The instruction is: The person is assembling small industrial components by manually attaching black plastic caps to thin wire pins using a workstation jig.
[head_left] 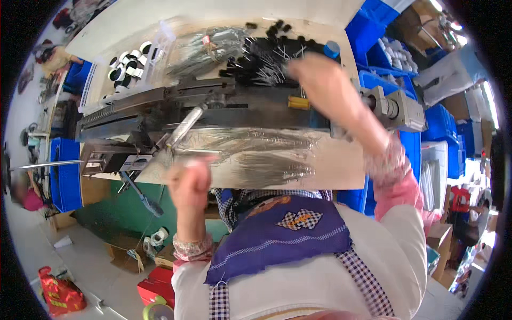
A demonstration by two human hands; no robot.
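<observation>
My right hand [328,85] is over the right side of a pile of thin metal pieces with black bristly ends [272,66] on a black surface. Motion smears its fingers, and I cannot make out anything in them. My left hand [191,181], also blurred, is at the table's near edge, just below a slanted silvery lever [186,125]. One finger seems to point right; whether it holds anything is unclear. Between the hands, bundles of thin metal wires [274,168] lie on the wooden tabletop. A long dark metal machine [256,104] spans the table behind them.
A white plastic basket [160,45] holds black-and-white rolls [128,66] at the back left. Plastic-wrapped wires [208,50] lie beside it. A blue cap [332,49] stands near the pile. The machine's grey motor [405,110] juts out right, near blue bins [442,121].
</observation>
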